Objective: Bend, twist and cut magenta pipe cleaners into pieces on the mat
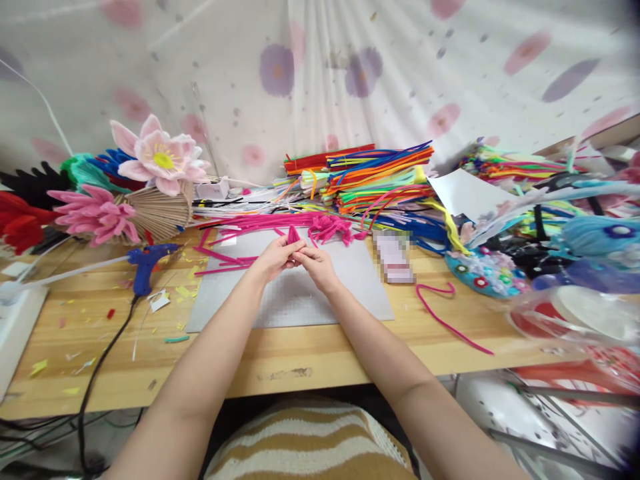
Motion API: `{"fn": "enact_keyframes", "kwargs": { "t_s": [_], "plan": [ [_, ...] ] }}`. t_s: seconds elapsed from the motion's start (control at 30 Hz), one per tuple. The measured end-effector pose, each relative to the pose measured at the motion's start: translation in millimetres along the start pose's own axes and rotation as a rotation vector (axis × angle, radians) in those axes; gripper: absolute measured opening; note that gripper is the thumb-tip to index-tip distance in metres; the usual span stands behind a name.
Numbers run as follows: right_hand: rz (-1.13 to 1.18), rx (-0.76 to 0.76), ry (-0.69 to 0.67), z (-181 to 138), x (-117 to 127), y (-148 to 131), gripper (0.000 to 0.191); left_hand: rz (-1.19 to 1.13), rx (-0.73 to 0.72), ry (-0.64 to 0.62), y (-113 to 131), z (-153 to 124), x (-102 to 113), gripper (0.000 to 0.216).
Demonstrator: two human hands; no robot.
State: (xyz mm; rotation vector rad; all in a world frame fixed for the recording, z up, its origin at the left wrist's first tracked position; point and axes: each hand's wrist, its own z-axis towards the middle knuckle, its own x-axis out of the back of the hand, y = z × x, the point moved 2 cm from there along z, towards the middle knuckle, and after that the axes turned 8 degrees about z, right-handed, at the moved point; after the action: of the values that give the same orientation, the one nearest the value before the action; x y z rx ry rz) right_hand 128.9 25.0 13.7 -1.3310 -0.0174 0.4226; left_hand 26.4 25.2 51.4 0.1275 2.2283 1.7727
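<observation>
left hand (277,259) and right hand (317,264) hold magenta fuzzy stems (293,235), apparently folded, over a grey mat (299,303).

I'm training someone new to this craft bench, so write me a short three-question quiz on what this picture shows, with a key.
1. True or false: the blue glue gun lies to the left of the grey mat.
2. Multiple choice: what colour is the piece at the fingertips of the left hand and right hand?
A. Green
B. Magenta
C. White
3. Fill in the gap: the large pale pink flower behind the glue gun has a ____ centre.

Key: 1. True. 2. B. 3. Yellow.
</observation>
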Motion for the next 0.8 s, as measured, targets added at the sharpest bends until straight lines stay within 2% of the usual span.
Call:
{"fn": "enact_keyframes", "kwargs": {
  "t_s": [0.13, 0.3, 0.47, 0.6, 0.67, 0.73, 0.8],
  "plan": [
    [-0.113, 0.068, 0.029, 0.1, 5.4, 0.4, 0.028, 0.051, 0.015, 0.046, 0.1, 1.1, -0.6, 0.031],
    [-0.113, -0.053, -0.097, 6.3, 14.3, -4.1, 0.033, 0.101, -0.035, 0.127, -3.3, 3.1, 1.8, 0.033],
    [-0.15, -0.051, -0.113, 6.6, 21.8, -3.7, 0.032, 0.08, -0.085, 0.093, -10.5, 3.0, 0.6, 0.036],
    [-0.163, -0.026, -0.075, 0.3, 21.9, 0.8, 0.028, 0.018, 0.011, 0.093, -20.0, 1.1, 0.3, 0.035],
    [-0.152, -0.05, -0.103, -2.0, 20.0, -0.4, 0.027, 0.011, 0.086, 0.075, -22.8, 0.1, 0.7, 0.032],
    [-0.141, -0.099, -0.163, -2.7, 18.6, -4.6, 0.028, 0.049, 0.113, 0.12, -22.1, -0.2, 3.8, 0.03],
    [-0.148, -0.146, -0.223, -2.3, 19.3, -10.1, 0.029, 0.118, 0.038, 0.24, -17.0, 0.7, 10.8, 0.027]
  ]
}}
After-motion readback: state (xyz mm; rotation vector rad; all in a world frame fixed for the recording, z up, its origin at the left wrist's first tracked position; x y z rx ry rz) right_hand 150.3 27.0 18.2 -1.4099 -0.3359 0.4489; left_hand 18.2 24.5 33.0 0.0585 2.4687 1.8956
